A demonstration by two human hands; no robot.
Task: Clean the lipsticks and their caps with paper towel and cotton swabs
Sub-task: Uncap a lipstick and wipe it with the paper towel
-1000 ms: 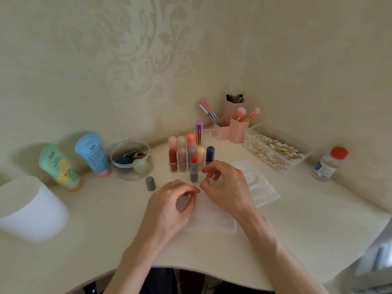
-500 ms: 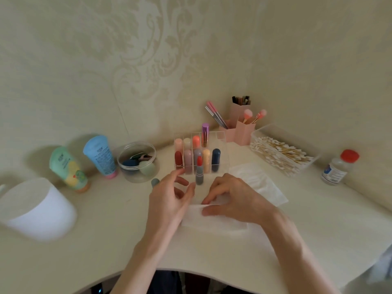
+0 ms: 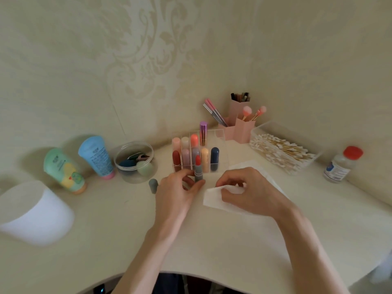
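Through the head camera, our left hand (image 3: 180,188) is gripping the base of the uncapped red lipstick (image 3: 198,169), which is standing upright just before the organizer (image 3: 220,149). Our right hand (image 3: 250,190) is pinching the paper towel (image 3: 213,199) nearby. We are judging wiping comes next, which calls for bringing the two together gently.

The left hand (image 3: 178,194) and right hand (image 3: 252,194) extend from bare forearms.
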